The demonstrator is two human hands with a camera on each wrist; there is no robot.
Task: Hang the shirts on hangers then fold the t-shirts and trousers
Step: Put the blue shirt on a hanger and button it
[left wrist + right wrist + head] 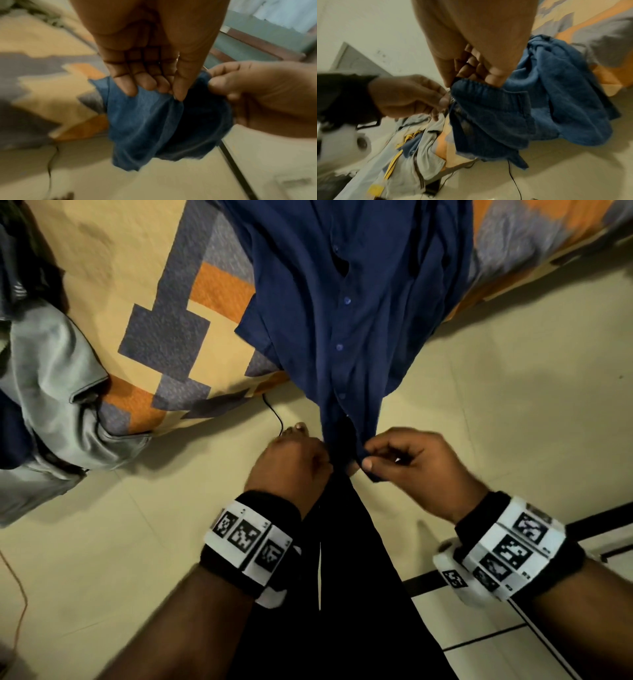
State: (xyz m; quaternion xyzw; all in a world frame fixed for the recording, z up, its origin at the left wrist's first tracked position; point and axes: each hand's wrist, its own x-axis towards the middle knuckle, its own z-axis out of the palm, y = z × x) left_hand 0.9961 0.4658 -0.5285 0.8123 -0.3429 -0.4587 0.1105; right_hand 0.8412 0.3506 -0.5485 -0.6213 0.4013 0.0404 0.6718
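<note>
Both hands, left hand [291,463] and right hand [414,465], pinching the blue shirt [346,313] hem.

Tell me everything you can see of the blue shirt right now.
The blue shirt is a dark navy button-up of thin, soft-looking cloth, with a row of blue buttons down its front. It is partly fastened and gapes near the top. It lies on the patterned bedspread, and its near end hangs past the bed edge above the floor. The left hand and right hand each pinch that gathered near edge. No hanger shows.
</note>
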